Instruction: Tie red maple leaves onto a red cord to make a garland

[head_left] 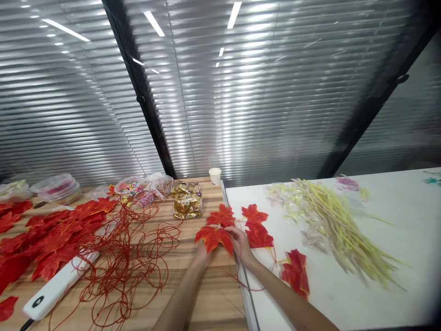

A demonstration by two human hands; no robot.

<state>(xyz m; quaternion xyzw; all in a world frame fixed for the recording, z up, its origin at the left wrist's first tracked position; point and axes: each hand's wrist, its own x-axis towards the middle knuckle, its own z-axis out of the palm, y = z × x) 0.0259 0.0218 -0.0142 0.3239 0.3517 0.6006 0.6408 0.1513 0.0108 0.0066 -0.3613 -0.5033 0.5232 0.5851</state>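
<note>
Red artificial maple leaves are in front of me, over the seam between two tables. My left hand (204, 253) is under the front maple leaf (214, 238) and holds it from below, its fingers mostly hidden. At that leaf's right edge, my right hand (242, 246) pinches near its stem end with thumb and fingers. Just behind lies another red leaf (221, 215). Beside my right hand, more leaves (259, 234) rest on the white table, and a further leaf cluster (295, 274) lies nearer my right forearm. A thin red cord (253, 289) runs among them.
A tangle of red cord (127, 262) spreads across the wooden table, beside a red leaf pile (58, 234) and a long white corded device (58, 287). Gold packets (187, 205), plastic tubs (57, 188) and a paper cup (215, 176) stand behind. Yellowish stems (334, 225) lie right.
</note>
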